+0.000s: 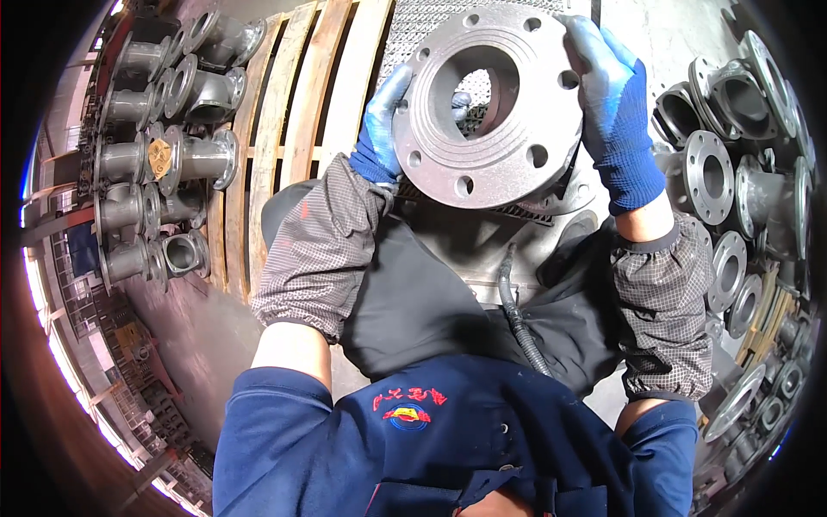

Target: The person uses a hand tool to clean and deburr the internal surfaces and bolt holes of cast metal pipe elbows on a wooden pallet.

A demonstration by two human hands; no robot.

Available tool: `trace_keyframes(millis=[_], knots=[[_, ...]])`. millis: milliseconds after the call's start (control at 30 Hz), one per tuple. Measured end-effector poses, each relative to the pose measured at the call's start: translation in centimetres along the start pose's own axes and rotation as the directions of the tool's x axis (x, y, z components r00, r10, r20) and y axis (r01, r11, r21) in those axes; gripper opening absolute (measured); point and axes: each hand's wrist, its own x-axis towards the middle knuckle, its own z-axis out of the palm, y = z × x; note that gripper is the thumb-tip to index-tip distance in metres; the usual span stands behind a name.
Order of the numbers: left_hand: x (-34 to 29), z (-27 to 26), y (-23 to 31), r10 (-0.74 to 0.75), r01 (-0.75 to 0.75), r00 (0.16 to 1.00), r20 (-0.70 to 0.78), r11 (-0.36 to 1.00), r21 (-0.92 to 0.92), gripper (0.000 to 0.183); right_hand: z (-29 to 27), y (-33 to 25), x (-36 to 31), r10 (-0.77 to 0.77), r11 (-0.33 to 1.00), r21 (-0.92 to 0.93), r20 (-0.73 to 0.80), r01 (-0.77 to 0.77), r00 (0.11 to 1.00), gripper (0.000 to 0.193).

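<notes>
Between my two blue-gloved hands is a grey metal flanged valve body (431, 168), its round face turned toward me. Bolt holes ring the flange, and a wide bore opens in its middle. My left hand (385, 121) grips the left rim, the thumb along the edge. On the right rim, my right hand (610, 103) holds on with its fingers wrapped around the far side, partly hidden. Through the bore I see a bit of blue glove and a perforated surface. Below the flange, more of the grey casting shows above a metal surface (482, 250).
A wooden pallet (297, 95) lies to the left. Beyond it stand stacked grey flanged castings (207, 159). Several more flanged castings (711, 177) are piled along the right. A dark ribbed hose (514, 319) runs up between my legs. Perforated metal grating (413, 26) lies at the far side.
</notes>
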Motion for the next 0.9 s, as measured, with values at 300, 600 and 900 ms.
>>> trace_keyframes(millis=[300,600,900], knots=[[-4.1,2.1,4.9,0.463,-0.346,0.854,0.239,0.163,0.924,0.033,3.2,0.0,-0.2,0.233,0.904,0.341,0.109,-0.257,0.966,0.026],[-6.8,5.3,5.7,0.606,-0.255,0.794,0.039,0.275,0.927,0.042,9.4,-2.0,-3.4,0.637,0.029,0.733,0.51,-0.68,0.578,0.033],[-5.0,4.3,6.4,0.565,-0.135,0.818,-0.104,0.365,0.921,0.051,9.8,-1.4,-2.2,0.687,-0.096,0.688,0.569,-0.72,0.452,0.028]])
